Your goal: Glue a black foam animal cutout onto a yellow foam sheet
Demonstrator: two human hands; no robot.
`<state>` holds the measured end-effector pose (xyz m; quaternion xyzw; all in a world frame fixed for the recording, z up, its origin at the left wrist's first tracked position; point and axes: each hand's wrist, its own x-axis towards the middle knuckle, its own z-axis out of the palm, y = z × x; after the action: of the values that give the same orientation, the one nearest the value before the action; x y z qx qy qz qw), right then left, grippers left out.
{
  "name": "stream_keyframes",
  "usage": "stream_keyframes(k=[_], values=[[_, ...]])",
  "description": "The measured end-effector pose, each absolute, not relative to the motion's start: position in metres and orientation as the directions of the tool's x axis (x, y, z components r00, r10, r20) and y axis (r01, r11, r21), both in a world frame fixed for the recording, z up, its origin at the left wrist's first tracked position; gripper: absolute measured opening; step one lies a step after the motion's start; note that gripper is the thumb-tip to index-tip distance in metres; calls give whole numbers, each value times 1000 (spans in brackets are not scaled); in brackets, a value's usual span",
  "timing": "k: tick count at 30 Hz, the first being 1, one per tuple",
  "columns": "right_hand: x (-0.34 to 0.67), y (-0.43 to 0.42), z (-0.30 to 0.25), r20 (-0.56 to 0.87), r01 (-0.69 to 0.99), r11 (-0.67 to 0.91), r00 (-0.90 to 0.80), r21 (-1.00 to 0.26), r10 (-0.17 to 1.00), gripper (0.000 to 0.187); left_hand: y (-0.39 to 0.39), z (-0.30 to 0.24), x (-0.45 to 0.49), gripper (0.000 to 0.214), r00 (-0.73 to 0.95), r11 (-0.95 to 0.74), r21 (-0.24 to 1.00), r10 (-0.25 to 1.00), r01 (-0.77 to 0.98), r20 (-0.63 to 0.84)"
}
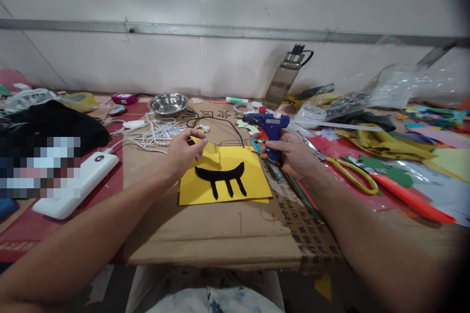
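Observation:
My right hand is wrapped round the handle of a blue hot glue gun, its nozzle pointing left above the cardboard. To the left, my left hand is closed in a pinch on a small curved piece of yellow paper. That piece is raised over a larger yellow paper sheet. On the sheet is a black closed-eye shape, a curved band with three lashes pointing toward me. The fingertips of my left hand are partly hidden.
Cardboard lies under the sheet. At left are a white power bank and black cloth. A metal bowl and a water bottle stand behind. Yellow-handled scissors and an orange-red cutter lie at right.

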<state>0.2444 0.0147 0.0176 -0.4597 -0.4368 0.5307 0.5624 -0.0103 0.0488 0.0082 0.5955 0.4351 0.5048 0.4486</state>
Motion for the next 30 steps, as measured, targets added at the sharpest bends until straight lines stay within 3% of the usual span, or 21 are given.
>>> stream_keyframes(k=[12, 22, 27, 30], values=[[246, 15, 11, 45, -92, 41, -34, -995, 998, 25, 60, 4, -11, 23, 48, -66, 961, 995, -267, 82], [243, 11, 16, 42, -153, 35, -40, -988, 998, 24, 62, 8, -14, 25, 74, -93, 911, 988, -401, 133], [243, 10, 19, 33, -154, 25, -50, -988, 998, 24, 68, 17, -14, 19, -2, -196, 898, 977, -394, 213], [242, 8, 21, 58, -103, 49, -89, -994, 994, 25, 72, 15, -9, 17, 31, -62, 959, 997, -277, 73]])
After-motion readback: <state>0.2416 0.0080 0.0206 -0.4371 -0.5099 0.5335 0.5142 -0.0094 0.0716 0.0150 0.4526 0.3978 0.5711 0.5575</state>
